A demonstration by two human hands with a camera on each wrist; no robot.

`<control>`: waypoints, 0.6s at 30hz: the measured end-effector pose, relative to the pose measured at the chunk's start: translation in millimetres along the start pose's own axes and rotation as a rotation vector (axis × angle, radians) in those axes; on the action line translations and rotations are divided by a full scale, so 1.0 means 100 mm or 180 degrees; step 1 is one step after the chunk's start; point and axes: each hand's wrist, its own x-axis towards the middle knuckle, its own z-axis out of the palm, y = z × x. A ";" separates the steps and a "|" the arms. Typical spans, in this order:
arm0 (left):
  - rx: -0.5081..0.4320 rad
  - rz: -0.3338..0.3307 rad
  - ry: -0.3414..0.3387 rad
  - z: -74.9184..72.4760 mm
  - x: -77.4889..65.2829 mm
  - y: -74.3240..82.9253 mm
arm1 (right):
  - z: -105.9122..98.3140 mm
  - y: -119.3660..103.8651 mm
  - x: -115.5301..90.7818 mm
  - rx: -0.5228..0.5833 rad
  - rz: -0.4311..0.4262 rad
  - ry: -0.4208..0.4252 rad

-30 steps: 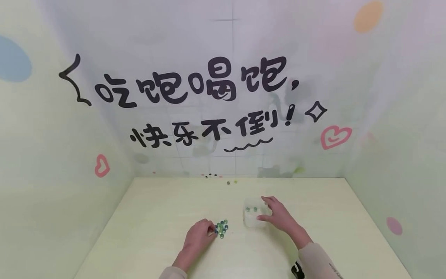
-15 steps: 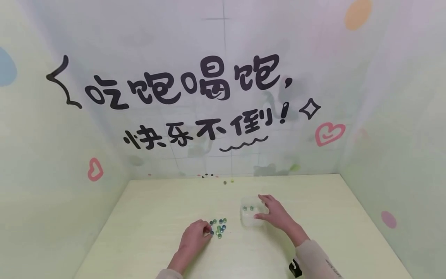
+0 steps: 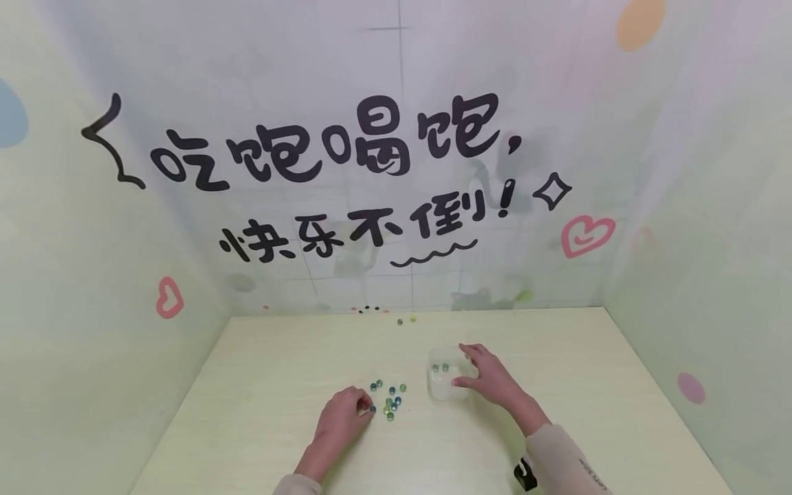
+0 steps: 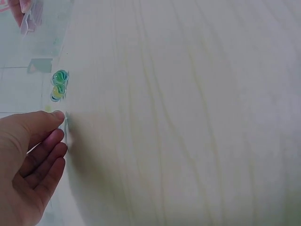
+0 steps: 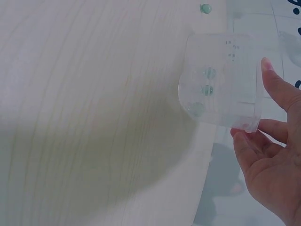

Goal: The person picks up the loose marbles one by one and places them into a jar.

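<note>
In the head view my left hand (image 3: 342, 419) has its thumb and fingers drawn together at a dark blue glass marble (image 3: 373, 410), pinching it at the fingertips. Several green and blue marbles (image 3: 390, 404) lie loosely on the table just right of that hand. Two more marbles (image 3: 376, 385) sit close together beyond its fingertips. My right hand (image 3: 491, 378) grips a clear plastic container (image 3: 441, 390) by its right side, thumb and fingers spread around the rim. Greenish marbles (image 5: 207, 90) show through the container's wall in the right wrist view.
The pale wood table (image 3: 278, 357) is enclosed by printed walls on three sides. Two small round things (image 3: 406, 320) lie near the back wall. A black object (image 3: 526, 476) shows under the right sleeve (image 3: 563, 457).
My left hand has drawn slightly left with the dark blue marble, and the marble cluster has spread apart, two marbles moving up and left. My right hand stays on the container.
</note>
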 end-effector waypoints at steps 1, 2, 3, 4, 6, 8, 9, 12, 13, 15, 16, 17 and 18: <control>0.0001 0.0000 0.0003 0.00 0.00 0.00 | 0.00 0.00 0.00 -0.0006 -0.0005 0.0002; 0.0001 0.0002 0.0006 0.00 0.00 0.00 | 0.00 0.00 0.00 -0.0004 -0.0002 0.0001; 0.0002 -0.0005 0.0004 0.00 -0.01 0.00 | 0.00 0.00 0.00 -0.0005 0.0004 0.0002; 0.0001 -0.0004 0.0007 0.00 -0.01 0.00 | 0.00 0.00 0.00 -0.0003 0.0010 0.0000; -0.0005 -0.0006 0.0010 -0.02 -0.01 0.00 | 0.00 -0.01 0.00 -0.0034 -0.0004 0.0010; -0.0011 -0.0015 0.0022 -0.03 0.00 0.00 | 0.00 -0.02 0.01 -0.0026 0.0008 0.0014; -0.0014 -0.0022 0.0028 -0.04 0.00 0.01 | 0.00 -0.02 0.00 -0.0037 0.0010 0.0018; -0.0008 -0.0020 0.0045 -0.06 0.00 0.02 | 0.00 -0.02 -0.01 -0.0040 0.0035 0.0017; -0.0006 -0.0018 0.0050 -0.07 0.01 0.03 | 0.00 -0.02 -0.01 -0.0050 0.0039 0.0013; 0.0006 -0.0002 0.0062 -0.08 0.02 0.04 | 0.01 -0.01 -0.02 -0.0064 0.0038 0.0005; 0.0009 0.0006 0.0070 -0.08 0.02 0.04 | 0.01 -0.01 -0.02 -0.0066 0.0035 0.0002; 0.0007 0.0008 0.0078 -0.09 0.03 0.05 | 0.01 -0.01 -0.02 -0.0072 0.0027 0.0002; 0.0000 0.0005 0.0084 -0.10 0.03 0.06 | 0.00 -0.01 -0.02 -0.0073 0.0016 0.0004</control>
